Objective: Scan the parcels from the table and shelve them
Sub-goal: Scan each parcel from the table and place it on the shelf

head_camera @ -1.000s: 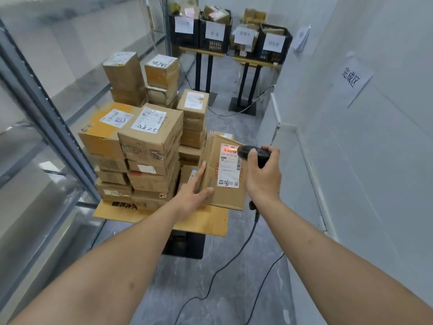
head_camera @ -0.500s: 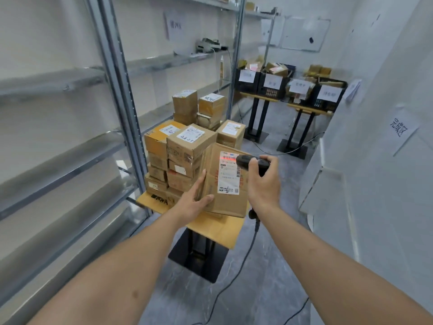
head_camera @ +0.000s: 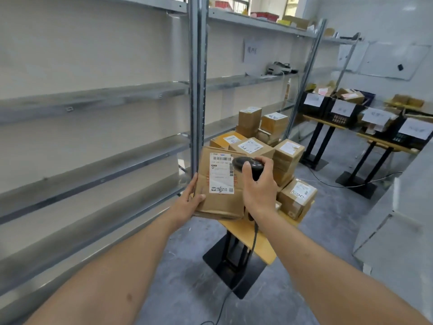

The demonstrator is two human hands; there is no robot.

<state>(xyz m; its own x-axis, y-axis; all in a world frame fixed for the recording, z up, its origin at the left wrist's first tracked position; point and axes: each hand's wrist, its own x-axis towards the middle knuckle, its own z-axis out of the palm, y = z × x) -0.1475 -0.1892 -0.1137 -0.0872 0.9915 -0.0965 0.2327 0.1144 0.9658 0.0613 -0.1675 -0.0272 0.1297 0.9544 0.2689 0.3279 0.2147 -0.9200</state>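
Gripping the parcel [head_camera: 219, 184] in the left hand [head_camera: 191, 200] and the scanner [head_camera: 249, 165] in the right hand [head_camera: 259, 190] — best to keep the label [head_camera: 221, 172] flat toward the scanner until it reads.

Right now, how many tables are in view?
3 tables: one under the parcel stack beside the shelving; two farther back, left and right, carrying black crates. Others may be hidden.

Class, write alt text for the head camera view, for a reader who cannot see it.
A person's left hand holds a labelled cardboard parcel upright while the right hand grips a black corded scanner at its label. Behind stands a small table stacked with more parcels, beside metal shelving.
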